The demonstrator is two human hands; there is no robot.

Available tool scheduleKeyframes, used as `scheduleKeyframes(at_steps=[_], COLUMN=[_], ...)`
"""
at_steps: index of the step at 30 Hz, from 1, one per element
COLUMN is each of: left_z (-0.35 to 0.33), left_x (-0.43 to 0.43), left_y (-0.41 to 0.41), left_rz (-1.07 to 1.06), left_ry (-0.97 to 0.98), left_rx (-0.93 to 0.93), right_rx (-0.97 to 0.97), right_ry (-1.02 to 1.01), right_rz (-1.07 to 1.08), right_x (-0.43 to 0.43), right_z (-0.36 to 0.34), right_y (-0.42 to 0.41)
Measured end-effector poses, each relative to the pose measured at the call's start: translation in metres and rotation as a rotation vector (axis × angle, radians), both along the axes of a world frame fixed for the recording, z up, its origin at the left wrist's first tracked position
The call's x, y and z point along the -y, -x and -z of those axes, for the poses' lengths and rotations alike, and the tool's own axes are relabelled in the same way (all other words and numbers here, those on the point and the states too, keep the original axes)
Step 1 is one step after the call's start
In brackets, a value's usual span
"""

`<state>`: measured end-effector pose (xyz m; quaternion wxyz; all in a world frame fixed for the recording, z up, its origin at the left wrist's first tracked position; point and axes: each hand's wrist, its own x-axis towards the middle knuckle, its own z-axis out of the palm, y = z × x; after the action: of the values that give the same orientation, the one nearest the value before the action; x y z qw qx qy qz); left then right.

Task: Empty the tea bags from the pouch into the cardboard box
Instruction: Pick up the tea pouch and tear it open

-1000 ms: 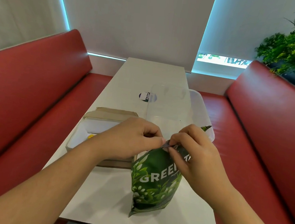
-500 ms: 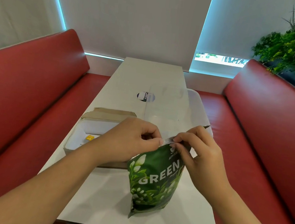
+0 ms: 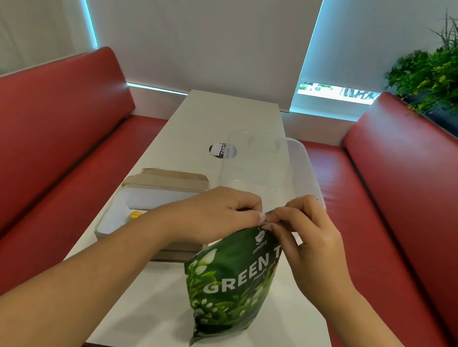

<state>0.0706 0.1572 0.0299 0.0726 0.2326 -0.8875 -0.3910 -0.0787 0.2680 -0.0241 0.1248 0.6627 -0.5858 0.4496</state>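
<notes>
— What's in the containers?

— The cardboard box (image 3: pixel 144 206), left of centre in the frame, is open with a white inside and one small yellow thing (image 3: pixel 135 214) in it. The clear plastic tub (image 3: pixel 268 166) above centre looks empty. The green tea pouch (image 3: pixel 230 285) stands at lower centre on the white table (image 3: pixel 228 116); I can't see inside it.

— And your hands?

— My left hand (image 3: pixel 217 214) and right hand (image 3: pixel 308 239) are both closed, fingertips pinching the pouch's top edge where they meet.
</notes>
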Motion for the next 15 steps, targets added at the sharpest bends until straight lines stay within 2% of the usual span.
scheduleKeyframes(at_steps=[5,11,15], left_z=[0.004,0.005,0.002], left_x=[-0.005,-0.006,0.012], left_y=[0.001,-0.002,-0.014], left_rz=[0.015,0.028,-0.154], left_ry=[-0.006,0.091,0.282], left_rx=[-0.055,-0.047,-0.032], right_rx=[-0.062,-0.110,-0.072], right_ry=[0.006,-0.011,-0.024], right_rz=[0.004,-0.052,-0.089], right_x=[-0.004,-0.005,-0.016], right_z=[-0.001,-0.004,0.001], right_y=[0.001,0.001,0.006])
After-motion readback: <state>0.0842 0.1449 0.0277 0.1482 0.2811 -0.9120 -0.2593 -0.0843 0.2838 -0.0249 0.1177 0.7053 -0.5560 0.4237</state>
